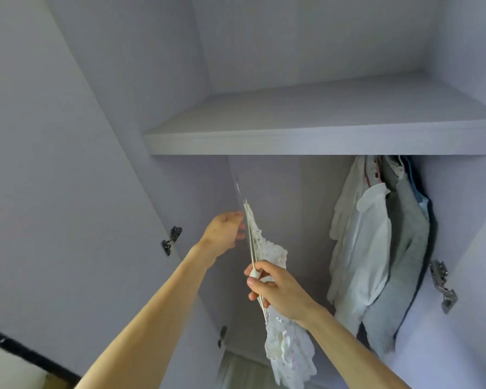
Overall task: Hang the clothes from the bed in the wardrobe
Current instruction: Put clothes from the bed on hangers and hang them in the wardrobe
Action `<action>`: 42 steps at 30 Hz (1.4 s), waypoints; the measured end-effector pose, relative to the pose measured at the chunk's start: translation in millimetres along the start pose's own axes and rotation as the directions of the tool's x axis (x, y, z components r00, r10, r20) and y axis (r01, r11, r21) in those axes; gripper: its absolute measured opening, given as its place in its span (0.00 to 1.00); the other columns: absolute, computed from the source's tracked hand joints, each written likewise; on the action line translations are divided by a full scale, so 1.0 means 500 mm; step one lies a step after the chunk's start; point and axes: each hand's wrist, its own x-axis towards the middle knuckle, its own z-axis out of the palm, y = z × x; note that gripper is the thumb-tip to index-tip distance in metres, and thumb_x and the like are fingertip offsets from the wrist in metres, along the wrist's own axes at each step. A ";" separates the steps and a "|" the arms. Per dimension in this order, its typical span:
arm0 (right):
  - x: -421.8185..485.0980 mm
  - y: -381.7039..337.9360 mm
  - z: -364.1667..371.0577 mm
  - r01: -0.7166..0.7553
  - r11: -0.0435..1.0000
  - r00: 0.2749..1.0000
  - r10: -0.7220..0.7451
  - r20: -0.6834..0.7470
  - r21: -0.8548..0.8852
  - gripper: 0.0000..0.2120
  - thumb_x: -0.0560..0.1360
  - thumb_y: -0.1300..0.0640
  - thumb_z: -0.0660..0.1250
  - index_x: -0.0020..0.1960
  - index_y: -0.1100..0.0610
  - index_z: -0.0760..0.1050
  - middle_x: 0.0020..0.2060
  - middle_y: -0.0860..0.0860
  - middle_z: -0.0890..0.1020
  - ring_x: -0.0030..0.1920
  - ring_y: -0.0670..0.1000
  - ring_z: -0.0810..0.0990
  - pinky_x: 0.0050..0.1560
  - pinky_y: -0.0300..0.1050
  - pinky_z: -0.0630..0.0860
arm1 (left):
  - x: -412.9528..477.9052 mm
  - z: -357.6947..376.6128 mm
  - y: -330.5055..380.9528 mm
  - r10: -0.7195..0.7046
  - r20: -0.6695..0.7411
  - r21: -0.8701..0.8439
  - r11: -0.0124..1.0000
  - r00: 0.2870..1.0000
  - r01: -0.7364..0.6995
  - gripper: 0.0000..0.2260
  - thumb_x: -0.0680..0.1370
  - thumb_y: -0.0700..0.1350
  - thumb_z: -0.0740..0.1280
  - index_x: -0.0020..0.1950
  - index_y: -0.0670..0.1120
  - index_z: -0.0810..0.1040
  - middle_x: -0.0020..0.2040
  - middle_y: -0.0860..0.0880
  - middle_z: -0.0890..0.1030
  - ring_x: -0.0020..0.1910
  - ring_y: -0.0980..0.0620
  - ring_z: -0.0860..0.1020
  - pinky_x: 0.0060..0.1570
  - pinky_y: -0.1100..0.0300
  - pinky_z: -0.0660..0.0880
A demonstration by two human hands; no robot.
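White lacy garment (pixel 289 350) on tilted hanger (pixel 249 240)

Hung clothes (pixel 376 248) directly below the shelf (pixel 320 141): tops and support hidden behind its front edge; hanger (pixel 249 242) hook, below the shelf's left part, blurred, shape indeterminate.

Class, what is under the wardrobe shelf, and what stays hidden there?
Under the shelf, at the right, hang a white shirt and a grey garment. The shelf's front edge hides whatever they hang from.
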 end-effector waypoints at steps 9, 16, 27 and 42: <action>-0.119 -0.077 0.177 0.171 0.985 0.948 -0.165 0.274 0.002 0.14 0.78 0.45 0.69 0.63 0.43 0.76 0.48 0.44 0.82 0.42 0.47 0.84 0.45 0.33 0.75 | -0.254 -0.130 -0.083 0.140 -0.361 0.082 0.990 0.922 -0.118 0.15 0.83 0.51 0.60 0.51 0.43 0.82 0.30 0.52 0.73 0.29 0.54 0.70 0.33 0.61 0.67; -0.108 -0.196 0.227 0.491 0.774 0.822 -0.564 -0.083 -0.399 0.32 0.77 0.38 0.65 0.77 0.46 0.59 0.77 0.50 0.59 0.76 0.53 0.59 0.72 0.49 0.59 | -0.555 -0.308 -0.093 0.328 -0.726 0.284 0.943 0.604 -0.171 0.12 0.77 0.59 0.69 0.43 0.52 0.82 0.29 0.57 0.76 0.28 0.58 0.71 0.33 0.62 0.71; -0.269 -0.454 0.534 0.905 0.307 0.407 -0.823 0.396 -0.294 0.29 0.81 0.37 0.47 0.52 0.56 0.79 0.44 0.51 0.76 0.50 0.58 0.77 0.52 0.54 0.71 | -1.078 -0.470 -0.167 0.368 -0.924 0.380 0.909 0.099 0.168 0.09 0.75 0.62 0.70 0.42 0.58 0.83 0.32 0.58 0.77 0.30 0.59 0.72 0.37 0.58 0.69; -0.615 -0.534 0.842 0.883 0.428 0.283 -0.812 0.510 0.192 0.18 0.80 0.41 0.62 0.51 0.56 0.79 0.52 0.53 0.79 0.53 0.54 0.74 0.51 0.48 0.66 | -1.416 -0.189 -0.502 -0.247 -0.613 -0.289 0.954 -0.750 -0.077 0.48 0.67 0.76 0.57 0.80 0.50 0.56 0.79 0.44 0.56 0.77 0.47 0.58 0.74 0.44 0.60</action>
